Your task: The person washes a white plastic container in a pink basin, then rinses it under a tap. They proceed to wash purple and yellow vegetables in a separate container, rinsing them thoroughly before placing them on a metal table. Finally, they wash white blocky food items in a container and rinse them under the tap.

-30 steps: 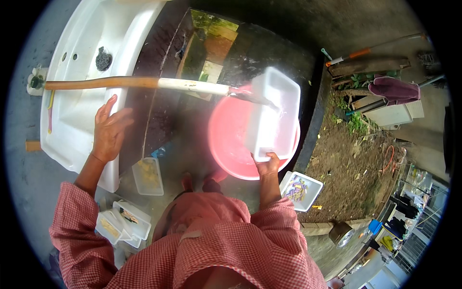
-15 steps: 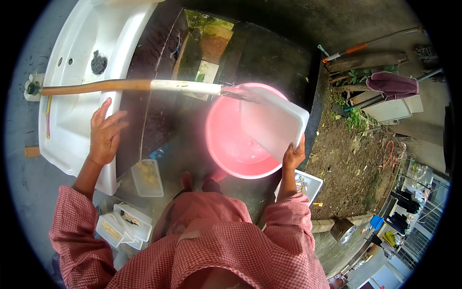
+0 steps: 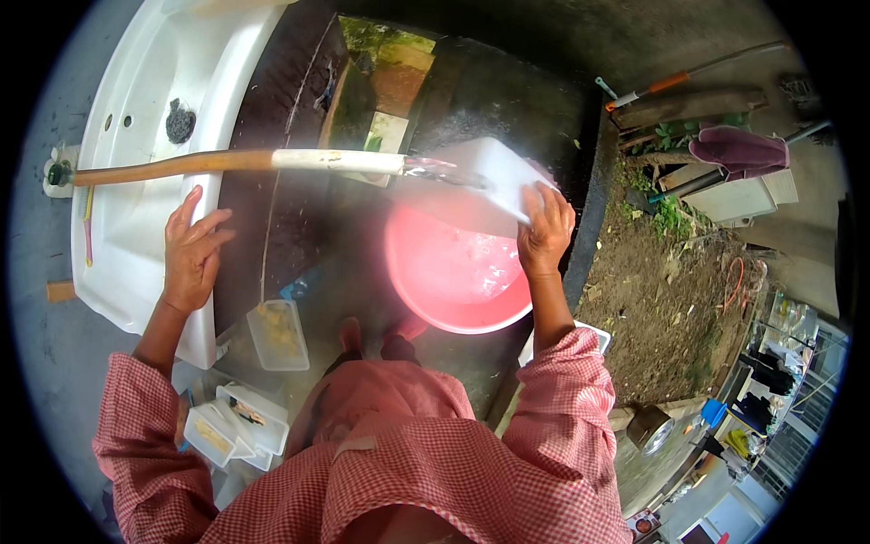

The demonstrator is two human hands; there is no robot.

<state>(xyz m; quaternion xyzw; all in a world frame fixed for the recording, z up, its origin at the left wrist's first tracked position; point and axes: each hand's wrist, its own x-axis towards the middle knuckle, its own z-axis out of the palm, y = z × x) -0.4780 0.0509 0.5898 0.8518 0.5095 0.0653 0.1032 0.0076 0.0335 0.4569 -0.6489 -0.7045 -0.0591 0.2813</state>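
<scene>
My right hand [image 3: 546, 231] grips the edge of a translucent white plastic box [image 3: 498, 178], tilted over the far part of a pink basin [image 3: 458, 313]. Water from a brown hose [image 3: 199, 162] with a white end [image 3: 340, 163] streams against the box and sprays beyond it. Inside the basin, water ripples. My left hand [image 3: 191, 258] is raised beside the near rim of the white washbasin [image 3: 127, 272], its fingers spread and holding nothing. The box's inner side is partly hidden and blurred by spray.
Plastic containers with yellow pieces [image 3: 278, 335] and other small contents [image 3: 245, 412] stand at lower left. A dark scouring pad [image 3: 180, 121] and a toothbrush [image 3: 89, 227] lie in the washbasin. A low dark kerb [image 3: 589, 213] borders a soil bed [image 3: 662, 308] at right.
My right hand has moved up and swung the box away from me, tilting it into the hose stream. More of the pink basin shows. My left hand has barely moved.
</scene>
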